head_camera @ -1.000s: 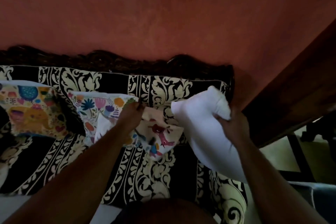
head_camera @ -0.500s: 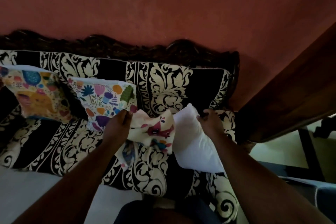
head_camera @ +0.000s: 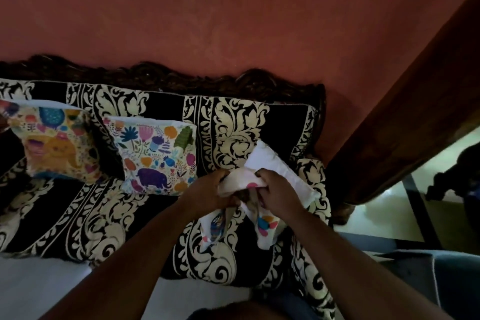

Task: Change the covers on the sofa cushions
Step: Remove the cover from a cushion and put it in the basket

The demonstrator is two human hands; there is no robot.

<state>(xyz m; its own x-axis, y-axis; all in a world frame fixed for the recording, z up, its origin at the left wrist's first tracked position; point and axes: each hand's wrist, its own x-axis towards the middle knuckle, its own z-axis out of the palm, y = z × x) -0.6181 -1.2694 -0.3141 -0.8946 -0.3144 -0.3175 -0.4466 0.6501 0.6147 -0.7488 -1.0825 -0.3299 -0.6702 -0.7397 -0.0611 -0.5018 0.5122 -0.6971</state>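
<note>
Two covered cushions stand propped against the far backrest of the black-and-cream damask sofa: a floral-print cushion with a purple elephant at centre-left, and a colourful print cushion with a yellow animal at far left, well apart from the hands. One bare white cushion insert lies tilted at the right end of the seat, beside the armrest, its near part hidden behind the right hand; it sits outside any cover. One loose cream cover with coloured print hangs bunched between both hands, its lower folds drooping onto the seat. Whether its opening faces the insert cannot be told. Left hand grips the cover's upper left edge, fingers curled into the fabric. Right hand pinches the cover's upper right edge, just in front of the insert. Both hands are close together. A terracotta-red wall stands behind the sofa; a dark wooden door frame rises at right.
</note>
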